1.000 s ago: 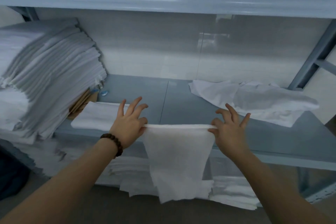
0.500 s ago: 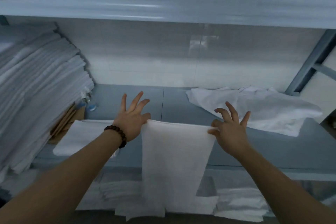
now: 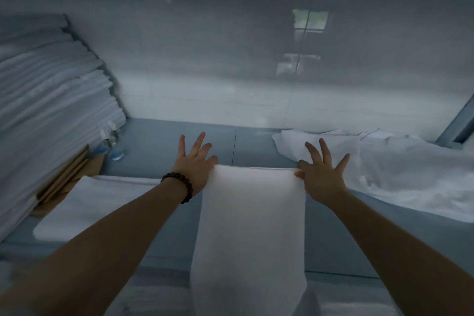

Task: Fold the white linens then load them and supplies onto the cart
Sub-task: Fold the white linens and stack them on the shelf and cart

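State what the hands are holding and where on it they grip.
A white towel: left hand and right hand pinch its two top corners, thumb against forefinger, other fingers spread; the rest drapes over the shelf edge.

L hand (image 3: 196, 167) & R hand (image 3: 322, 174) pinching white linen (image 3: 251, 218) top corners (other fingers splayed), over grey shelf (image 3: 159, 141)

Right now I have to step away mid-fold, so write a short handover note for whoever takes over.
Left hand and right hand: each pinches a top corner of the white linen, other fingers spread.
The linen's top edge lies on the grey shelf; the rest hangs over the front edge.
One folded linen lies flat to the left, beside the tall stack. An unfolded crumpled linen waits to the right.
Done: at least one piece folded.
Left: finish this fold, fold the crumpled piece, load linens and supplies. The cart is not in view.
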Tool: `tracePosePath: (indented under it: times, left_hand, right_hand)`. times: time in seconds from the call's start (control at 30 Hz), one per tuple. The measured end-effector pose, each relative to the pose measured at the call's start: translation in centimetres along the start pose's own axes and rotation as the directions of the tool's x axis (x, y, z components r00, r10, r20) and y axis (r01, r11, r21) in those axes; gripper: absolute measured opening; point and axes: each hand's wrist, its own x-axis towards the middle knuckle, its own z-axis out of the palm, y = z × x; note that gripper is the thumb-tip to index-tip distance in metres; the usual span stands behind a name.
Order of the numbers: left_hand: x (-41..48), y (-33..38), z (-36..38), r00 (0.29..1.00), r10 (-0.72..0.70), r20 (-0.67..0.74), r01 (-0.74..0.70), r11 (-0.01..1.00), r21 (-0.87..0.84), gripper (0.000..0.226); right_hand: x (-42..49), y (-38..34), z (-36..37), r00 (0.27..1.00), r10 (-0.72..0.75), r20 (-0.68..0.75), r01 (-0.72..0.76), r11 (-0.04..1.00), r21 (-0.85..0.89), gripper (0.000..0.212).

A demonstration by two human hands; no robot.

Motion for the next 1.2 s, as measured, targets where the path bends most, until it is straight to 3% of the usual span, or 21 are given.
tracePosePath:
  times: [0.3,0.67,0.73,0.83,0.93,1.0,1.1,1.2]
  left_hand:
    - [5.4,3.4,8.7,0.994,0.027,0.102,-0.025,1.000,-0.015,0.039]
    - [8.1,5.0,11.2,0.992,-0.036,0.118,0.038,0.999,-0.012,0.043]
    - [7.8,5.2,9.5,0.985,-0.092,0.149,0.106,0.990,-0.091,0.047]
    - [5.0,7.5,6.6,0.985,-0.093,0.144,0.142,0.916,-0.375,0.051]
    - [-0.4,10.7,6.1,0.989,0.064,0.136,0.012,0.867,-0.497,0.059]
    - [-3.7,11.7,6.3,0.975,0.121,0.186,-0.002,0.841,-0.541,0.064]
    - [-6.5,12.3,7.2,0.966,0.120,0.230,0.024,0.843,-0.538,0.066]
    - [-8.1,12.6,7.9,0.984,0.063,0.166,0.028,0.870,-0.493,0.065]
  right_hand:
    - [7.0,-1.1,9.6,0.971,-0.009,0.239,0.003,1.000,0.027,0.024]
    - [8.8,-1.7,14.1,0.977,0.047,0.208,-0.048,0.999,0.000,0.034]
    - [8.6,-1.8,14.1,0.980,0.063,0.186,-0.063,0.998,-0.005,0.036]
    - [7.3,-2.2,13.8,0.989,0.079,0.128,-0.082,0.996,0.017,0.037]
    - [5.5,-3.3,12.6,0.995,0.093,0.038,-0.095,0.992,0.078,0.044]
    - [3.2,-4.5,11.2,0.995,0.102,-0.001,-0.100,0.975,0.199,0.049]
    - [-3.1,-7.0,10.5,0.999,0.032,-0.023,-0.020,0.923,0.383,0.054]
    - [-9.3,-9.0,10.9,0.996,-0.023,0.089,-0.017,0.905,0.424,0.056]
